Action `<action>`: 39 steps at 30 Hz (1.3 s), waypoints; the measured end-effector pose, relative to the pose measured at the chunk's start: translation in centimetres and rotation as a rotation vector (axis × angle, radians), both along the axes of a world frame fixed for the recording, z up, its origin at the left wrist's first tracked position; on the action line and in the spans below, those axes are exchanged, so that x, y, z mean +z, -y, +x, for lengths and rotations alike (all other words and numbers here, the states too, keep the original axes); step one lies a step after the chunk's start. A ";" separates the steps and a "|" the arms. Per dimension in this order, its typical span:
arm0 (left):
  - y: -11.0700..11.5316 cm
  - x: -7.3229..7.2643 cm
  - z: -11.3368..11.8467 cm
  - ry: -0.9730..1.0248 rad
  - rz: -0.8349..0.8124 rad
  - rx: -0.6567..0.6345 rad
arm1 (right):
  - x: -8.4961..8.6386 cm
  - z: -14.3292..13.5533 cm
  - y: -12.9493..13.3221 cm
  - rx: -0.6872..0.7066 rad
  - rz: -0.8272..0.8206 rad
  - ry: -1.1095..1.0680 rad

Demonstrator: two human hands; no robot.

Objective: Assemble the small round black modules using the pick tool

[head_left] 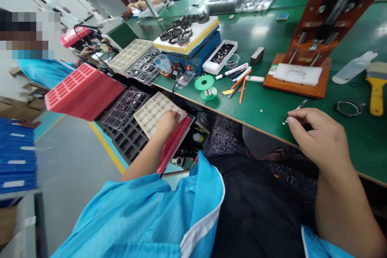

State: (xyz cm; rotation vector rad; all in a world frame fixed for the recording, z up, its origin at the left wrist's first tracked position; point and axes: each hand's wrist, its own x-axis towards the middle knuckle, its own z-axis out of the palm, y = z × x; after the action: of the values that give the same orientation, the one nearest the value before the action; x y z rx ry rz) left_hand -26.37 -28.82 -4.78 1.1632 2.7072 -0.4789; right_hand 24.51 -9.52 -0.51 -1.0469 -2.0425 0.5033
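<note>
My left hand (168,122) rests on the right part of a cream compartment tray (148,116), its fingers curled down; whether it holds anything is hidden. Under and beside that tray lie a black compartment tray (128,142) and a clear tray (121,107). Over the green table's near edge, my right hand (317,135) pinches the end of thin metal tweezers (302,104) between thumb and forefinger. Tiny pale pieces (284,123) lie on the table by its fingertips. A dark ring-shaped part (349,108) sits to the right of this hand.
An orange press (320,68) stands behind my right hand. Nearby are a yellow-handled brush (376,96), a clear bottle (353,67), a green solder spool (204,83), pens (242,73) and a blue device (193,58) topped with dark rings. People work at the left and across the table.
</note>
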 end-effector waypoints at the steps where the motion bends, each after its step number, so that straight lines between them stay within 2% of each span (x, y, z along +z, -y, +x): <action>1: 0.1 0.1 0.0 -0.002 0.003 0.012 | 0.0 -0.1 -0.1 0.000 -0.010 0.000; 5: 0.6 0.3 0.3 -0.005 0.050 0.067 | -0.2 -0.1 -0.4 0.028 -0.011 0.002; 9: 0.3 1.0 0.5 0.010 0.205 0.074 | -0.7 0.3 -0.5 0.064 -0.002 0.004; 12: -0.6 2.4 0.1 0.017 0.395 0.036 | -0.9 0.6 -0.4 0.087 0.017 0.011; 16: -2.4 5.4 -0.8 -0.003 0.686 -0.085 | -1.0 1.0 -0.3 0.081 0.030 0.016; 19: -5.0 7.8 -1.9 -0.026 0.863 -0.187 | -1.1 1.1 -0.3 0.063 0.041 0.021; 23: -10.5 11.2 -4.3 0.025 1.087 -0.368 | -1.2 1.1 -0.5 0.062 0.055 0.029; 26: -15.0 13.5 -6.4 0.049 1.122 -0.365 | -1.3 1.1 -0.5 0.057 0.059 0.011; 28: -17.4 14.5 -7.4 0.072 1.114 -0.312 | -1.3 1.0 -0.5 0.044 0.062 -0.005; 30: -18.9 14.9 -8.1 0.101 1.097 -0.267 | -1.2 1.0 -0.3 0.034 0.058 -0.007; 32: -19.4 14.9 -8.4 0.115 1.088 -0.259 | -1.2 1.1 -0.3 0.031 0.052 0.001; 39: -18.2 14.7 -9.4 0.167 1.116 -0.322 | -1.4 1.4 -0.4 0.029 0.052 0.027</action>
State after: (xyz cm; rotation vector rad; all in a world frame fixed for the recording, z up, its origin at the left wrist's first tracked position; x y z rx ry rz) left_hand -35.78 -10.60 9.90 1.7197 2.5785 1.2088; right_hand 25.95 -9.12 -1.93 -0.9996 -2.0857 0.4514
